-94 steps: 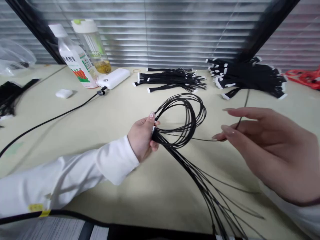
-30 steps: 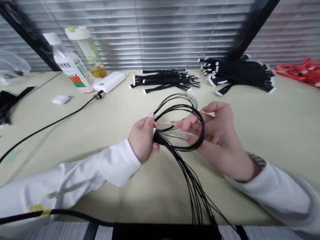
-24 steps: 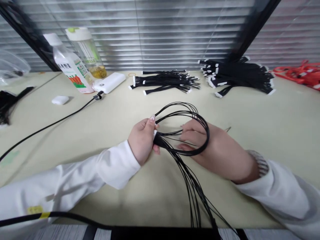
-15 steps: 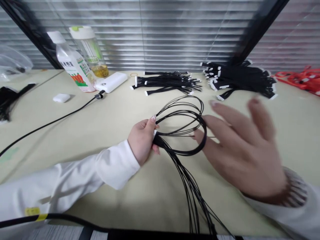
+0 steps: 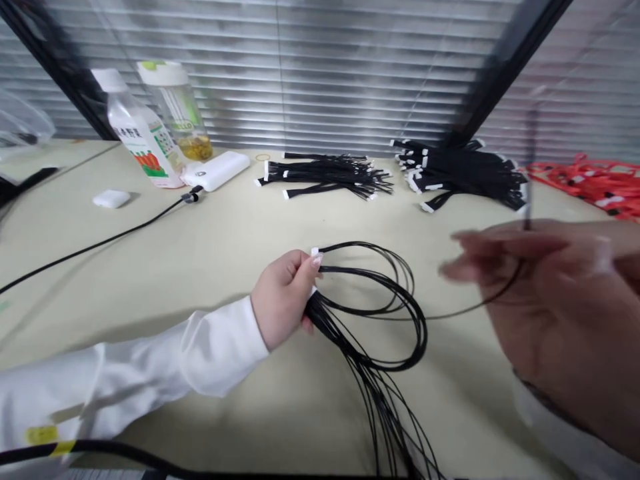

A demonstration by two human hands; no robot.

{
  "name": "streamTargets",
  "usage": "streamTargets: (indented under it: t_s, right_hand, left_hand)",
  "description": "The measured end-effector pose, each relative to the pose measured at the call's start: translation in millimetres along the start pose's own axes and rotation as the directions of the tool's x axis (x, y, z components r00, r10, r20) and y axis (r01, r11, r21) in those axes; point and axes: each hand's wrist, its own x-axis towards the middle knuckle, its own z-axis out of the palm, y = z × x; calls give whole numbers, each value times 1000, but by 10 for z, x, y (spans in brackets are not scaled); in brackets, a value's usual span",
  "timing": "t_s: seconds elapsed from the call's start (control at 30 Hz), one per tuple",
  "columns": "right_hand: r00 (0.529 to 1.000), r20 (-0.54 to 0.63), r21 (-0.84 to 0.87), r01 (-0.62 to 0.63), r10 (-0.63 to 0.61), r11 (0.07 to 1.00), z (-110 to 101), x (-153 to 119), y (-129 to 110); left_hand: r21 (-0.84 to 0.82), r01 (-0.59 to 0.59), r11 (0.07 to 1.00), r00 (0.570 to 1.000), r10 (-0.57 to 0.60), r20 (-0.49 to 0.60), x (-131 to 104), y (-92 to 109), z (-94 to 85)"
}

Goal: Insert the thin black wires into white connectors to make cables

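Observation:
My left hand (image 5: pixel 285 297) is closed on a bundle of thin black cables (image 5: pixel 420 327) with white connectors. Some of the cables curve in loops to the right of its fingers, and the others hang down toward the near table edge. At the right, my right hand (image 5: pixel 555 293) is raised and blurred, its fingers closed round one thin black cable. That cable runs from the looped bundle to the hand, and an end of it sticks up above the fingers.
Two piles of black cables (image 5: pixel 327 175) (image 5: pixel 463 173) lie at the back, with red items (image 5: pixel 590 183) at the right. Bottles (image 5: pixel 143 137), a white power bank (image 5: pixel 217 171) and a small white case (image 5: pixel 111 199) stand or lie at the left. A thick black cord (image 5: pixel 115 448) crosses the near left.
My right hand has moved right from beside the loops, closed, and now holds one cable drawn out from the bundle. The loops have sunk lower, and the camera view has shifted slightly.

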Motion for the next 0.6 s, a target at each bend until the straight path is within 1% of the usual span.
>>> streamTargets:
  t_s: [0.03, 0.07, 0.1, 0.13, 0.23, 0.33, 0.43, 0.6]
  right_hand:
    - [1000, -3, 35, -3, 3, 999, 19, 27, 44]
    - [999, 28, 75, -21, 19, 997, 36, 61, 107]
    - [993, 102, 93, -75, 65, 993, 50, 100, 184]
    - [982, 150, 78, -128, 115, 989, 62, 141, 269]
    - [970, 164, -104, -166, 181, 981, 87, 239, 504]
    - [971, 182, -266, -102, 154, 959, 105, 268, 614]
    - [973, 213, -379, 2, 85, 925, 129, 259, 614]
    - [957, 291, -477, 139, 7, 868, 171, 278, 599]
  left_hand:
    - [8, -8, 1000, 1000, 8, 20, -22, 14, 4]
    - [17, -14, 1000, 999, 13, 42, -42, 26, 5]
    - [28, -18, 999, 998, 17, 61, -60, 35, 4]
    - [38, -28, 999, 997, 25, 76, -76, 41, 1]
    - [68, -60, 996, 994, 54, 96, -103, 45, -14]
    - [74, -71, 995, 994, 64, 87, -101, 39, -20]
    - [74, -78, 994, 994, 72, 84, -88, 38, -11]
    - [75, -93, 993, 993, 87, 80, -80, 39, 6]
